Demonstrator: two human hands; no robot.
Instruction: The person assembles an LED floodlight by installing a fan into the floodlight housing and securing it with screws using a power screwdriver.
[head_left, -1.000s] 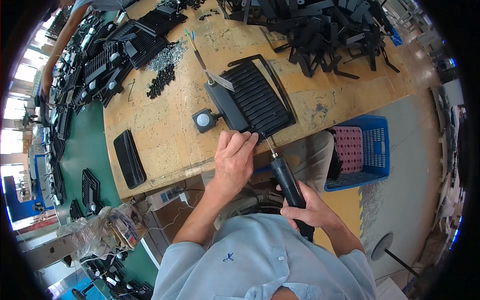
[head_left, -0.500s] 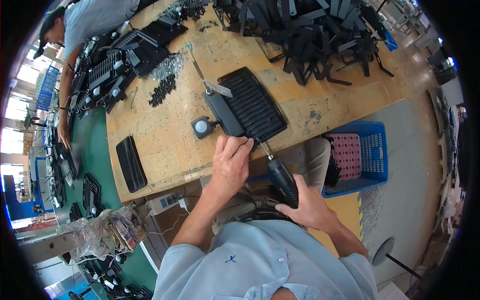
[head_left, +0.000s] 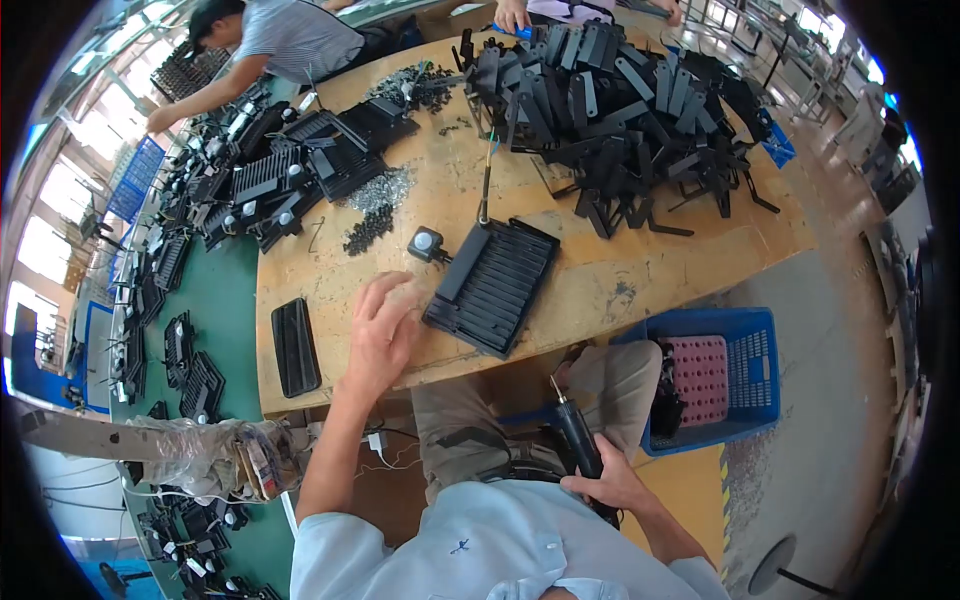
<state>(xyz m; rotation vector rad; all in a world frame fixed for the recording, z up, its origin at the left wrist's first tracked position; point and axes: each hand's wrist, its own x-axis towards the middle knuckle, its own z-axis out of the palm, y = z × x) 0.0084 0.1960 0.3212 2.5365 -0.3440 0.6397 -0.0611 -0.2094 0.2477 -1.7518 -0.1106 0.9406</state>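
A black finned floodlight housing (head_left: pixel 508 285) lies on the wooden table, with a cable (head_left: pixel 487 180) sticking out at its far end. A small square sensor with a white dome (head_left: pixel 426 243) is joined to its left side. My left hand (head_left: pixel 380 335) is over the table just left of the housing, apart from it, fingers loosely bent and nothing visible in them. My right hand (head_left: pixel 615 482) grips a black electric screwdriver (head_left: pixel 577 432) low over my lap, in front of the table edge. Its bit points up and away from me.
Black metal brackets (head_left: pixel 610 110) are heaped at the back right. Loose screws (head_left: pixel 385 190) and small black parts (head_left: pixel 368 230) lie mid-table. A dark phone-like slab (head_left: pixel 295 347) rests at left. More floodlights (head_left: pixel 265 180) line the green bench. A blue crate (head_left: pixel 755 370) stands right; a co-worker (head_left: pixel 295 45) reaches at back left.
My left hand has left the housing and moved left. The screwdriver has dropped back from the housing toward my lap. The housing now lies turned at a different angle.
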